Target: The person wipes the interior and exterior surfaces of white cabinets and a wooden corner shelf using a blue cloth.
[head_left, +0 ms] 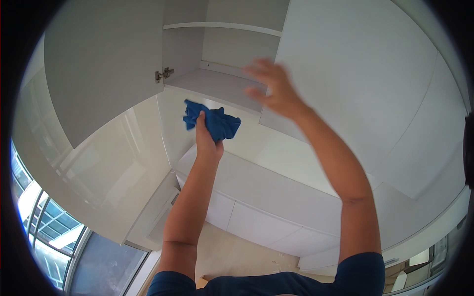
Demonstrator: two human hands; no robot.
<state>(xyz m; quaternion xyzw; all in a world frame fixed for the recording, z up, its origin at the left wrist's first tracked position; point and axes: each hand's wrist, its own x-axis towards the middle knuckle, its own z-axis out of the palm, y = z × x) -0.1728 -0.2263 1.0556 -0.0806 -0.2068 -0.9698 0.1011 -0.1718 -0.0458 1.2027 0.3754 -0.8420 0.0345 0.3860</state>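
In my left hand is a crumpled blue cloth, held up just below the front edge of a wall cabinet's bottom panel, with the thumb across it. My right hand is raised in front of the open cabinet, near the edge of the white door on its right. Its fingers are somewhat blurred but look spread, and nothing shows in them. The cabinet's bottom panel and a shelf above it are visible.
A grey-white cabinet door stands swung out on the left, on a metal hinge. The door on the right is closed. Below runs a white counter over base cabinets. A window is at lower left.
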